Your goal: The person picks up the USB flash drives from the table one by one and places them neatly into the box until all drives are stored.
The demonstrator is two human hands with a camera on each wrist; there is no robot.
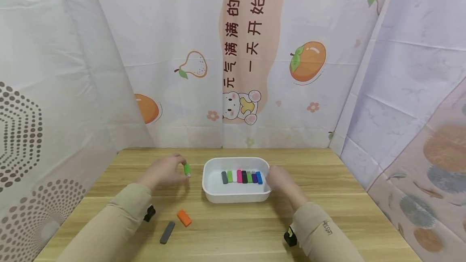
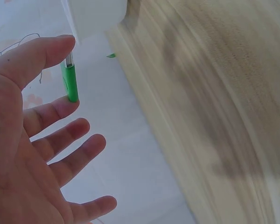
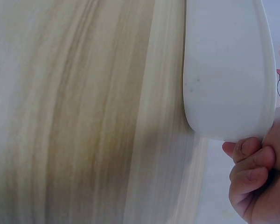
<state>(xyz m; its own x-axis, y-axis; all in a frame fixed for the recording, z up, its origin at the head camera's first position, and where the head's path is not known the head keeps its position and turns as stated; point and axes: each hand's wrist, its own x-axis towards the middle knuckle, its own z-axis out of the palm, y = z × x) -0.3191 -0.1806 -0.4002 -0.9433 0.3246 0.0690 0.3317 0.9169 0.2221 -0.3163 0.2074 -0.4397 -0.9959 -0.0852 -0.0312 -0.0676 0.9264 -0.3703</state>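
Observation:
My left hand (image 1: 165, 172) pinches a green USB flash drive (image 2: 71, 83) between thumb and index fingertips, above the table to the left of a white plastic bin (image 1: 236, 198). The drive's metal plug is at the thumb end, and the other fingers spread loosely. At the bin's right end, my right hand (image 1: 282, 182) grips the rim with curled fingers; the thumb is hidden in the right wrist view. Inside the bin lies a row of several flash drives, among them a pink one (image 1: 239, 176), a black one (image 1: 244, 177) and a blue one (image 1: 259, 178).
On the table (image 1: 225, 233), near my left forearm, lie an orange flash drive (image 1: 184, 218) and a dark grey one (image 1: 167, 232). A printed curtain (image 1: 174, 124) hangs behind the table's back edge, with more cloth at both sides.

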